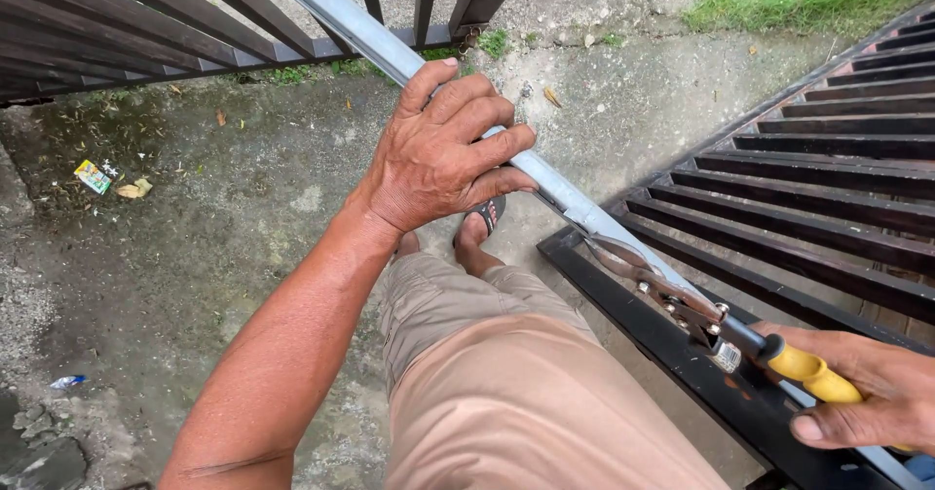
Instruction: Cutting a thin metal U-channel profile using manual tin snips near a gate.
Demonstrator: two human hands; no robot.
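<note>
My left hand (443, 149) was wrapped over the long grey metal strip (380, 47), fingers curled round its upper face and thumb tucked beneath, so it was clamped shut on the metal. The strip ran on a slant from the dark gate bars (127, 32) at the top, under my palm, and down towards the black steel frame (682, 354) at my right. My right hand (867, 402) was closed around the yellow handles of the tin snips (701, 310), whose blades sat on the strip just below my left hand, touching it.

I judged the strip to be thin sheet metal: light for its length, stiff along its fold but springy and liable to whip or twist where it hung free. Its cut edges looked sharp, so holding the flat face close to the blades, as my left hand did, seemed the safest grip. The surface looked smooth and could slip in a damp palm.

On the wet concrete ground (195, 256) to my left lay a small crumpled wrapper (93, 175), yellow and green, roughly square, with a tan scrap just beside it. Lower down, near the left edge, was a little blue and white scrap (66, 382). A small pale label (727, 357) sat on the snips where blades met handles.
</note>
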